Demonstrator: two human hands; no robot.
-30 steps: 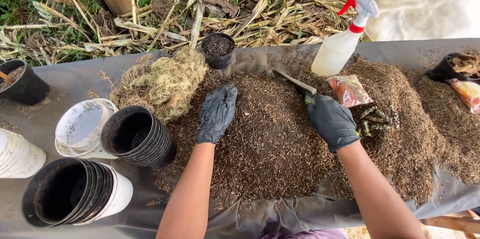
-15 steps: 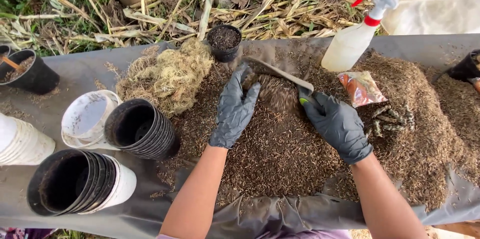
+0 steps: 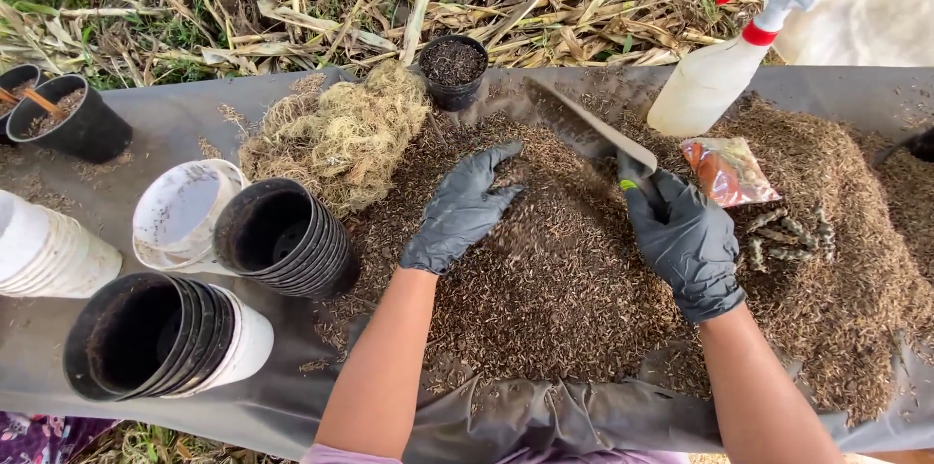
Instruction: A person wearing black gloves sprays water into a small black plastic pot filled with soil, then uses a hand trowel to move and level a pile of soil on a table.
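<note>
Two black-gloved hands work the big brown heap of coarse husk mix [image 3: 555, 269] on the grey-sheeted surface [image 3: 175, 124]. Left hand [image 3: 462, 211] lies spread, fingers open, flat on the pile, holding nothing. Right hand [image 3: 686, 240] grips a green-handled metal trowel [image 3: 593, 128], blade raised above the far slope. Looks like mixing; another scoop seems due, near the small black pot [image 3: 453, 70].
</note>
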